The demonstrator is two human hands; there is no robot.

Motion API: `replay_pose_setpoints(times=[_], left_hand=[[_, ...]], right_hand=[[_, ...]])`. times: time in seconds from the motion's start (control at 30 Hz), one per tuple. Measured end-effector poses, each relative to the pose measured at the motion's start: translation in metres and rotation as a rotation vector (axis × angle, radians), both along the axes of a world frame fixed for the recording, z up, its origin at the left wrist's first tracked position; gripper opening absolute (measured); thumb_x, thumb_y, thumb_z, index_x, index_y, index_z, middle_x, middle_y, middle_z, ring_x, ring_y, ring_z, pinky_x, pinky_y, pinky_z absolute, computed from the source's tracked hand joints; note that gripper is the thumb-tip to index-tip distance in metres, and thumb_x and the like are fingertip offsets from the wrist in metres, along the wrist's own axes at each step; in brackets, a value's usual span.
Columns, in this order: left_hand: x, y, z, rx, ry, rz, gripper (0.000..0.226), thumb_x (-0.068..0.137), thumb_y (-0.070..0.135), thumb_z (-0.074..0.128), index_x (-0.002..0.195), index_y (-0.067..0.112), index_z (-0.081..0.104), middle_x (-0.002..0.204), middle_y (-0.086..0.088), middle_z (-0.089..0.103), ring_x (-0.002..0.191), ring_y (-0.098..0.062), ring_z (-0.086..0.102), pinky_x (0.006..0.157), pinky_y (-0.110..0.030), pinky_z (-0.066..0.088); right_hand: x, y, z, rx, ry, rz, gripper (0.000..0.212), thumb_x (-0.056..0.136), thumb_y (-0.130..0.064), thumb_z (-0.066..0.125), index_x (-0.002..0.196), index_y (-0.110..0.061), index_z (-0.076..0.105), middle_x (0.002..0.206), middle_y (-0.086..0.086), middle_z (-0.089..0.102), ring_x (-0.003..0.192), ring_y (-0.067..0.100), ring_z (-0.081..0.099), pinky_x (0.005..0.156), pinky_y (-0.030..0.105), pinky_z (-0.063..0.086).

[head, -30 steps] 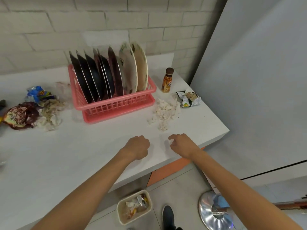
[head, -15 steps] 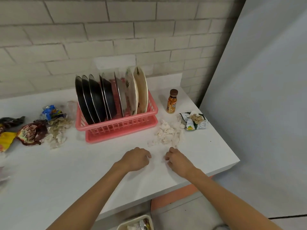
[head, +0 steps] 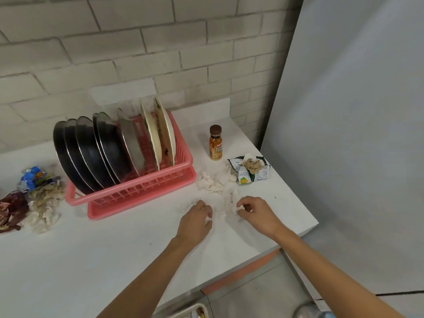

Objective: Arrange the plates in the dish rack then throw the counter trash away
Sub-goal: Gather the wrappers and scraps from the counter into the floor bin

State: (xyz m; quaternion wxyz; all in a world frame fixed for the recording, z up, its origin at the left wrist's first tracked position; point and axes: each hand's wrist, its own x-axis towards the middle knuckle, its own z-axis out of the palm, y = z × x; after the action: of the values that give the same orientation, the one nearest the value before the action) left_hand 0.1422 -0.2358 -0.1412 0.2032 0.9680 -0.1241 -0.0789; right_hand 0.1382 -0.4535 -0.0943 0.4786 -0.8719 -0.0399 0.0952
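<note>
A pink dish rack [head: 146, 191] on the white counter [head: 68, 260] holds several upright plates: dark ones [head: 91, 152] on the left, cream ones [head: 160, 134] on the right. White tissue scraps [head: 212, 183] lie in front of the rack's right end. My left hand [head: 196, 222] rests curled on the counter and pinches a small white scrap at its fingertips. My right hand [head: 257, 213] pinches a torn piece of tissue [head: 231, 201] just to the right of it.
A small brown-capped bottle [head: 215, 143] stands right of the rack, next to a crumpled green-white wrapper [head: 250, 169]. More wrappers and tissues [head: 34, 200] lie at the counter's left. A bin [head: 192, 312] sits on the floor below the counter edge. A grey panel [head: 355, 134] rises at right.
Both hands moved forward over the counter to the tissue scraps, and the fingers now pinch white pieces. The camera tilted up, so the bin has nearly left the frame.
</note>
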Motion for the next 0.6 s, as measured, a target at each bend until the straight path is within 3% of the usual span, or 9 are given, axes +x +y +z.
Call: replay_pose_setpoints(times=[0.13, 0.3, 0.47, 0.6], left_hand=[[-0.023, 0.006, -0.007, -0.045, -0.046, 0.037, 0.007, 0.088, 0.023, 0.058, 0.085, 0.023, 0.051, 0.096, 0.010, 0.052, 0.079, -0.012, 0.054, 0.062, -0.024, 0.039], [-0.048, 0.011, -0.011, -0.222, -0.003, 0.151, 0.016, 0.079, 0.010, 0.058, 0.086, 0.023, 0.053, 0.081, 0.013, 0.056, 0.070, -0.010, 0.053, 0.060, -0.023, 0.041], [-0.058, 0.018, -0.009, -0.332, 0.088, 0.185, 0.030, 0.083, 0.015, 0.058, 0.109, 0.030, 0.053, 0.078, 0.014, 0.052, 0.069, -0.006, 0.053, 0.061, -0.015, 0.037], [-0.064, 0.027, -0.001, -0.418, 0.035, 0.202, 0.030, 0.084, 0.021, 0.066, 0.109, 0.034, 0.055, 0.074, 0.013, 0.051, 0.070, -0.005, 0.053, 0.064, -0.017, 0.040]], right_hand=[[0.019, -0.006, -0.007, -0.098, -0.122, -0.085, 0.012, 0.085, -0.006, 0.071, 0.090, -0.016, 0.066, 0.094, 0.004, 0.055, 0.074, 0.014, 0.053, 0.067, 0.017, 0.038], [0.029, 0.014, -0.039, -0.359, -0.237, 0.081, 0.027, 0.087, -0.010, 0.063, 0.114, -0.008, 0.062, 0.123, 0.008, 0.044, 0.108, 0.025, 0.045, 0.088, 0.034, 0.045], [0.014, 0.031, -0.063, -0.523, -0.357, 0.233, 0.048, 0.083, -0.016, 0.061, 0.130, -0.013, 0.054, 0.114, 0.006, 0.053, 0.095, 0.025, 0.050, 0.075, 0.037, 0.048], [0.009, 0.035, -0.068, -0.531, -0.387, 0.265, 0.040, 0.082, -0.019, 0.045, 0.116, -0.013, 0.064, 0.101, 0.004, 0.056, 0.086, 0.023, 0.053, 0.070, 0.033, 0.045]])
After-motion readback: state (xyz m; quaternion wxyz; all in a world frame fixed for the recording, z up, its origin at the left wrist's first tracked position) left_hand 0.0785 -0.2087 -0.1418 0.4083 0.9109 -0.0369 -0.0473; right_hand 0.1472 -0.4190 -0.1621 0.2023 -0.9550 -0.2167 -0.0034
